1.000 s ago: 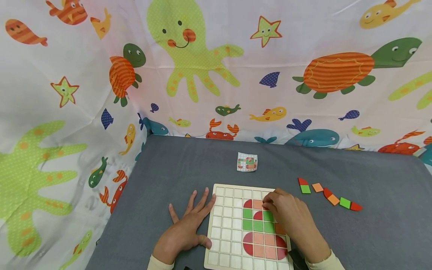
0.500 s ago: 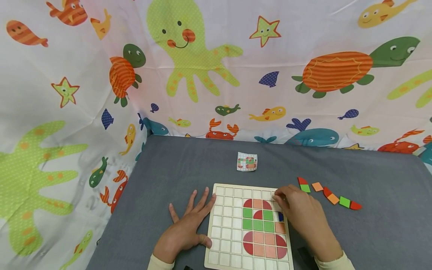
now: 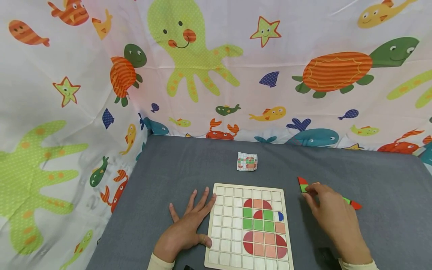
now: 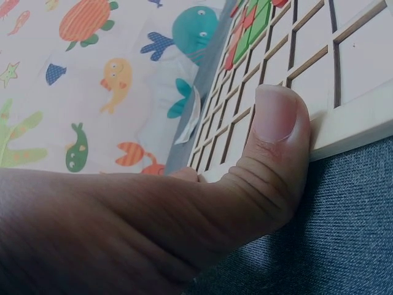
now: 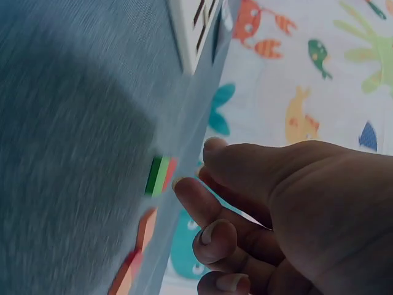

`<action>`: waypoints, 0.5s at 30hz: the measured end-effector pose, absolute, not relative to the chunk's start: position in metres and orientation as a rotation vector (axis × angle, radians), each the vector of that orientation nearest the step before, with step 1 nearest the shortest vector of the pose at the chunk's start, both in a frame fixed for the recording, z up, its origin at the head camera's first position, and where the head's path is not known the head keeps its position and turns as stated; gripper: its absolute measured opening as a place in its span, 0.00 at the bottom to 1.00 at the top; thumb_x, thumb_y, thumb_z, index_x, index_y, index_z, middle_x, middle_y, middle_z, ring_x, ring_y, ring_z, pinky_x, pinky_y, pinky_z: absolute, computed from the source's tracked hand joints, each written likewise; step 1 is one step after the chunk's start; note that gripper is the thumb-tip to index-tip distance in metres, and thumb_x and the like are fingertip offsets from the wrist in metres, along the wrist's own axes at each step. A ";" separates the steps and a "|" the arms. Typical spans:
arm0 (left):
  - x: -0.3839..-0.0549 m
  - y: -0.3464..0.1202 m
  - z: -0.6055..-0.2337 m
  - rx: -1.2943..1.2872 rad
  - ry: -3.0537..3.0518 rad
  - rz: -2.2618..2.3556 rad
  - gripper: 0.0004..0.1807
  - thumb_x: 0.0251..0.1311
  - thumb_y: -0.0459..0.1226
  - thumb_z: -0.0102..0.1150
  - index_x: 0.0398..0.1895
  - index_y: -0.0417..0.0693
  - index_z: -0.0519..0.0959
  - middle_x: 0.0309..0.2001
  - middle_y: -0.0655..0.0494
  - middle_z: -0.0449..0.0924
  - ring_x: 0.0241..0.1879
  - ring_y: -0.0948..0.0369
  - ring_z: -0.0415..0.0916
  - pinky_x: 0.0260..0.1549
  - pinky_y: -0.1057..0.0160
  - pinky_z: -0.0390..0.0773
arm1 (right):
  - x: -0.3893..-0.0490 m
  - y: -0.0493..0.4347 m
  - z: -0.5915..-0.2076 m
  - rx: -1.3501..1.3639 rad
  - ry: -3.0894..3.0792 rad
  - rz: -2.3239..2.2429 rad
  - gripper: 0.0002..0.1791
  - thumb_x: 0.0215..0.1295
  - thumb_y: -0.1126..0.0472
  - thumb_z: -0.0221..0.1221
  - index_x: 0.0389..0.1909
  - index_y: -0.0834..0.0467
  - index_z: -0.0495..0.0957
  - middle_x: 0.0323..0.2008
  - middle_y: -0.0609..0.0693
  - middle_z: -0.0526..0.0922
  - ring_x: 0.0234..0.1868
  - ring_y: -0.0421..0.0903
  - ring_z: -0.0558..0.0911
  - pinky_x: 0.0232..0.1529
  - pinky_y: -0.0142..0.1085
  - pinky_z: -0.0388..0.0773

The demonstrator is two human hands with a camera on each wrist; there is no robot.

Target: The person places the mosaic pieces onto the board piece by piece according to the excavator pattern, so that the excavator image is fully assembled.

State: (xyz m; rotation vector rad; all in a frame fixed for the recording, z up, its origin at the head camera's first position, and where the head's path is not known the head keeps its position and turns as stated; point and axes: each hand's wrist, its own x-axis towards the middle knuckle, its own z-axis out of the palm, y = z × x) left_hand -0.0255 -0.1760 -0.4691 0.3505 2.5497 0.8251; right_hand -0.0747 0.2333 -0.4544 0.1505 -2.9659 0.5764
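My left hand (image 3: 189,230) lies with fingers spread at the left edge of a wooden grid board (image 3: 225,221). Its thumb (image 4: 276,123) rests against the board's rim in the left wrist view. Red, pink and green tiles fill part of the grid, with a blue half-circle tile (image 3: 281,216) at the right. My right hand (image 3: 334,217) hovers over loose tiles right of the board, thumb and index finger parted with nothing between them. Its fingertips are close to a green square tile (image 5: 157,176), which touches a red quarter-circle tile (image 3: 302,180). Other tiles are partly hidden beneath this hand.
A small printed card (image 3: 247,162) with a coloured grid pattern lies behind the board on the grey cloth (image 3: 189,165). A red tile (image 3: 356,205) ends the row of loose tiles at the right. A sea-animal curtain (image 3: 236,90) stands behind and left.
My right hand has moved right, off the board to the loose tiles. A red quarter-circle it was touching now shows in the board's upper row. The left hand has stayed put.
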 end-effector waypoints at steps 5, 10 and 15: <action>-0.026 -0.176 -0.469 0.341 2.536 0.821 0.73 0.38 0.50 0.84 0.88 0.68 0.46 0.87 0.61 0.33 0.85 0.45 0.22 0.55 0.15 0.10 | -0.072 0.257 -0.459 0.058 -2.973 0.560 0.23 0.62 0.58 0.76 0.54 0.63 0.83 0.46 0.63 0.86 0.37 0.60 0.85 0.28 0.59 0.82; -0.026 -0.176 -0.468 0.341 2.532 0.817 0.73 0.39 0.49 0.84 0.88 0.68 0.46 0.87 0.62 0.32 0.85 0.45 0.22 0.56 0.15 0.09 | -0.071 0.277 -0.461 -0.033 -2.997 0.549 0.26 0.61 0.60 0.76 0.57 0.64 0.80 0.47 0.65 0.84 0.37 0.60 0.84 0.28 0.58 0.80; -0.026 -0.175 -0.467 0.343 2.537 0.808 0.73 0.38 0.50 0.84 0.88 0.69 0.46 0.87 0.62 0.32 0.85 0.45 0.21 0.55 0.15 0.10 | -0.072 0.287 -0.462 -0.123 -3.054 0.522 0.29 0.63 0.58 0.75 0.59 0.65 0.78 0.48 0.65 0.84 0.40 0.62 0.84 0.31 0.58 0.79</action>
